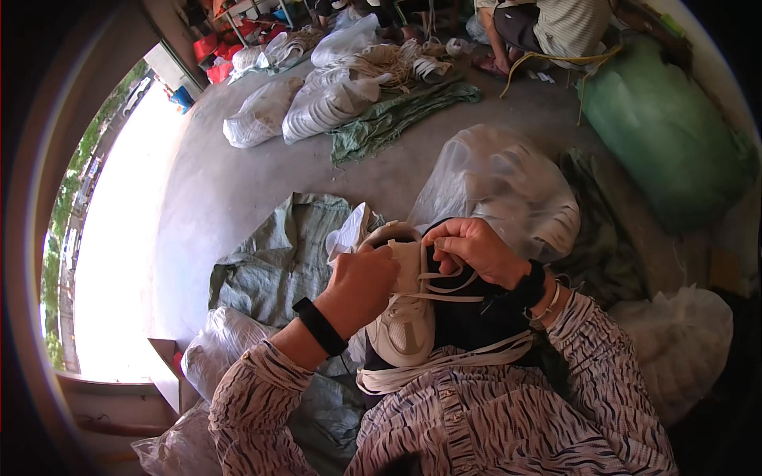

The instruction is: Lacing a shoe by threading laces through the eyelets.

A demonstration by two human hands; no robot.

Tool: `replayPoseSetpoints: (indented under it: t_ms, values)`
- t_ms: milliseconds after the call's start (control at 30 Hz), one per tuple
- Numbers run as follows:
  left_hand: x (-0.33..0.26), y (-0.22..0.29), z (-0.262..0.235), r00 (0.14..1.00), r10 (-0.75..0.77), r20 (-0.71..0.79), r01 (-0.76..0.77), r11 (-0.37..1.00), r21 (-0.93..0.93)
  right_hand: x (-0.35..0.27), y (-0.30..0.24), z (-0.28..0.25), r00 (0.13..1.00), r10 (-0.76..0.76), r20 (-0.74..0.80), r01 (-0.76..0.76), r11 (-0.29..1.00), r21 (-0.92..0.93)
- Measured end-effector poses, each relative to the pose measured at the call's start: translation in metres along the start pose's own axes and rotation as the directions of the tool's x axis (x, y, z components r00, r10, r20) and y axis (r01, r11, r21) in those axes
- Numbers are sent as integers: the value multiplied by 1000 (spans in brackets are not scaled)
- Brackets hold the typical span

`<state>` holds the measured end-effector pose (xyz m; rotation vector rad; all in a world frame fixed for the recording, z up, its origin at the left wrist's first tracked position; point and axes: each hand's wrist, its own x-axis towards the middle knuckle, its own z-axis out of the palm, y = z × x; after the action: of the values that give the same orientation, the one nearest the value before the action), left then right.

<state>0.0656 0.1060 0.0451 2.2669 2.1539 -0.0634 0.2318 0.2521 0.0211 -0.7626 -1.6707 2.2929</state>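
A cream-white sneaker (403, 329) rests on my dark-clad lap, its toe toward me and its collar pointing away. My left hand (363, 284) is closed at the shoe's left upper edge, gripping it beside the tongue; the fingertips are partly hidden. On the other side my right hand (475, 247) has thumb and index finger pinched together by the eyelets, on a pale shoelace (452, 297). Loops of that lace hang across the right side of the shoe. A bundle of loose laces (456, 366) lies over my lap, in front of the toe.
A clear plastic bag of shoes (504, 186) stands just beyond my right hand. Green woven sacking (266, 262) spreads at the left. Farther off are bagged shoes (329, 103), a large full green sack (663, 131) and a seated person (575, 32). More plastic bags (675, 349) flank me.
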Motion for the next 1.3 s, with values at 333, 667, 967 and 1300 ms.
replayPoseSetpoints:
  t_ms: [333, 667, 967, 1300]
  values:
    - [1, 11, -37, 966, -172, 195, 209, 959, -192, -2, 4, -13, 1000, -25, 8, 21, 959, 283]
    - [-11, 13, -17, 968, -249, 20, 223, 827, -516, -1, 10, -18, 993, -108, 52, 81, 926, 369]
    - [-12, 34, 7, 908, -381, -172, 258, 834, -488, -5, 4, -13, 998, -42, 53, 23, 948, 316]
    - [-12, 40, 3, 905, -361, -224, 232, 861, -452, -5, 3, -11, 998, -45, -40, 54, 966, 253]
